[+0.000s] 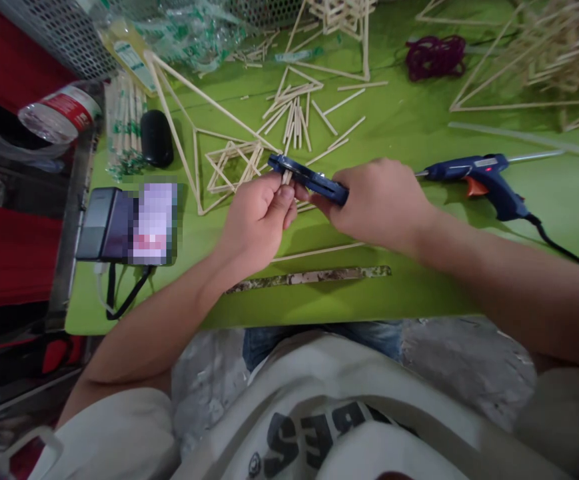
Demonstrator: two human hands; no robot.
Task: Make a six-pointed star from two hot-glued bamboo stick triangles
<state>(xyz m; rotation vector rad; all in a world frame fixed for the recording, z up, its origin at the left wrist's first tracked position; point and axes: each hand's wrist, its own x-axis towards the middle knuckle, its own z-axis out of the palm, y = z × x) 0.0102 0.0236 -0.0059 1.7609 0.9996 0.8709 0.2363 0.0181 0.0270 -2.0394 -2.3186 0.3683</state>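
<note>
The left hand pinches a few short sticks between thumb and fingers, tips pointing away from the body. The right hand is closed around the handles of blue pliers, whose head lies across those sticks just beyond the left thumb; whether the jaws bite into them cannot be told.

Just left of the pliers' head, a star of sticks lies beside a larger frame. Beyond the hands is a fan of loose pieces. Nearer the body, a long stick and a mottled blade lie roughly parallel on the green table.

To the right, a glue gun rests on its side, its light red, with a clear glue stick beyond it. Farther off sits purple cord, between two lattices, one top centre, the other top right.

On the left are a phone, its screen blurred, a power bank, a black case, wrapped sticks and a bottle.
</note>
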